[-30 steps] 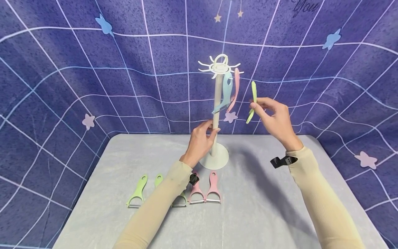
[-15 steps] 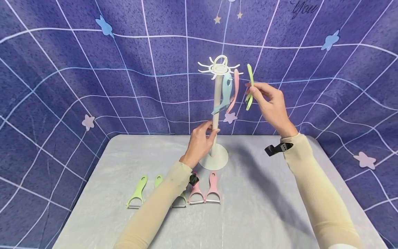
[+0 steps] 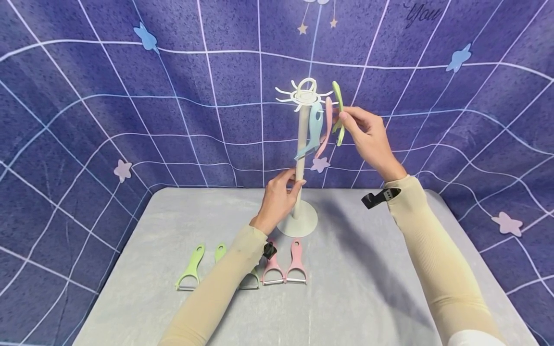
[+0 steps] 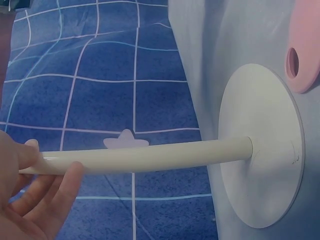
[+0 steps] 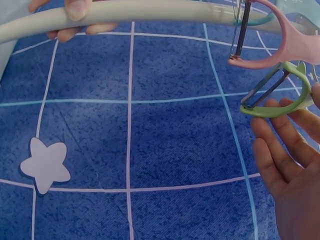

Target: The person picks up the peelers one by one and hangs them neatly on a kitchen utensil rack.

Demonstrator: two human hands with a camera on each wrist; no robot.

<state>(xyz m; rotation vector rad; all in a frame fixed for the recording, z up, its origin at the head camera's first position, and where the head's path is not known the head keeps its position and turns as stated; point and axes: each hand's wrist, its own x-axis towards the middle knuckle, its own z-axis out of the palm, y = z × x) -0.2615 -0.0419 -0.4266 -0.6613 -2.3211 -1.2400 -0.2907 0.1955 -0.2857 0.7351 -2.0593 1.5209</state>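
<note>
A white stand (image 3: 300,166) with a round base and a ring of hooks on top stands at the back of the table. My left hand (image 3: 280,196) grips its pole with thumb and fingers, low above the base. My right hand (image 3: 368,134) pinches a green peeler (image 3: 339,115) upright, its handle end up beside the right-hand hooks. A blue peeler (image 3: 317,125) and a pink peeler (image 3: 327,126) hang from hooks between the pole and my right hand. The right wrist view shows the green peeler's blade end (image 5: 280,95) close to the hanging pink one.
On the grey table (image 3: 359,288), two pink peelers, one of them this nearer one (image 3: 296,262), lie in front of the base. Green peelers, such as the leftmost (image 3: 192,266), lie further left, partly hidden by my left forearm. A patterned blue curtain (image 3: 216,120) encloses the back and sides.
My right hand has moved up and to the left with the green peeler, bringing it close to the hooks. The left hand stays on the pole.
</note>
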